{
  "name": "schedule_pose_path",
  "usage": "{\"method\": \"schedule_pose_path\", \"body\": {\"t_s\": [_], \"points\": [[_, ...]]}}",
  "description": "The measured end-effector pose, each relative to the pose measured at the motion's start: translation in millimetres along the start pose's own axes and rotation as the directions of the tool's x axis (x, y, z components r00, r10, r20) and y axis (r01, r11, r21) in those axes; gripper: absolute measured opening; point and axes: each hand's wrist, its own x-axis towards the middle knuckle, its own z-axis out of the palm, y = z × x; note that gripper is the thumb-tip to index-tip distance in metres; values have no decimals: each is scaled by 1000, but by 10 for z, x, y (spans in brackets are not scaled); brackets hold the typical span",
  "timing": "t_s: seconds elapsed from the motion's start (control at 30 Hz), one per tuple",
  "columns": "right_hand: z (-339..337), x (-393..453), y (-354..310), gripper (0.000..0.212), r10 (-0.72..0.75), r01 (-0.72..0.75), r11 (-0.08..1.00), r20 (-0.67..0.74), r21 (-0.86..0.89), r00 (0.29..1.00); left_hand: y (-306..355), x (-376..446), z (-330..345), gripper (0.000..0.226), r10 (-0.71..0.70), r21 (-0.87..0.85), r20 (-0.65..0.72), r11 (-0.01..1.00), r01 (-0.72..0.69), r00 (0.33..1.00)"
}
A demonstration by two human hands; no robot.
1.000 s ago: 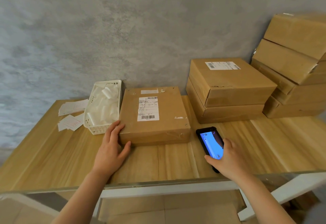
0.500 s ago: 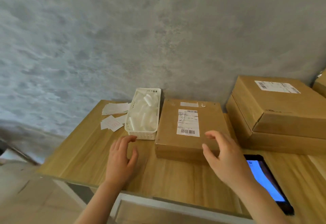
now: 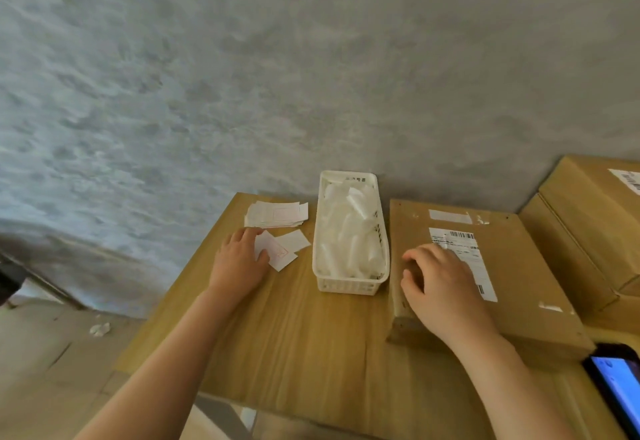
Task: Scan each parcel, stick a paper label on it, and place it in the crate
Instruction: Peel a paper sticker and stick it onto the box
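Label-picking step. The left hand (image 3: pixel 239 263) lies over the loose paper labels (image 3: pixel 282 249) at the far left of the worktop (image 3: pixel 301 332), thumb and fingertips on the nearest slip, fingers bent; whether the slip is already pinched or only touched cannot be told. The right hand (image 3: pixel 440 287), fingers loosely curled and holding nothing, rests on the near left part of the cardboard parcel (image 3: pixel 485 277), steadying it. To do the step well, a single slip should be peeled away from its neighbours, which overlap, and carried over the white basket (image 3: pixel 349 287) standing between the labels and the parcel. It is best pressed flat on bare cardboard, clear of the printed shipping label (image 3: pixel 464 259). The parcel is a flat brown box lying on the worktop just right of the basket; it bears that barcoded label, a strip of tape near its far edge and small torn remnants. A handheld scanner (image 3: pixel 616 384) with a lit blue screen lies at the near right. No crate is in view.
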Motion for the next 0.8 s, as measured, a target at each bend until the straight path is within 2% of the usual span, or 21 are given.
{"method": "schedule_pose_path", "body": {"t_s": [0.13, 0.23, 0.37, 0.5, 0.6, 0.8], "points": [[79, 82, -40, 7, 19, -21, 999, -88, -25, 996, -64, 213, 47, 52, -45, 90, 64, 995, 39, 997], [145, 107, -36, 6, 34, -39, 999, -137, -34, 990, -84, 279, 62, 49, -27, 96, 39, 995, 23, 999], [193, 97, -2, 5, 53, -60, 997, -160, -41, 986, -122, 306, 66, 41, -12, -50, -22, 999, 11, 1000], [193, 97, 8, 5, 60, -67, 997, -159, -36, 985, -186, 288, 36, 20, 17, -118, -54, 993, -23, 998], [182, 99, 9, 7, 82, -81, 997, -146, 12, 986, -206, 219, -70, 12, 20, -215, -117, 976, -45, 993], [86, 116, 61, 11, 158, -142, 953, -41, 269, 987, 154, -24, -430, 13, -124, -590, -205, 807, -22, 971]]}}
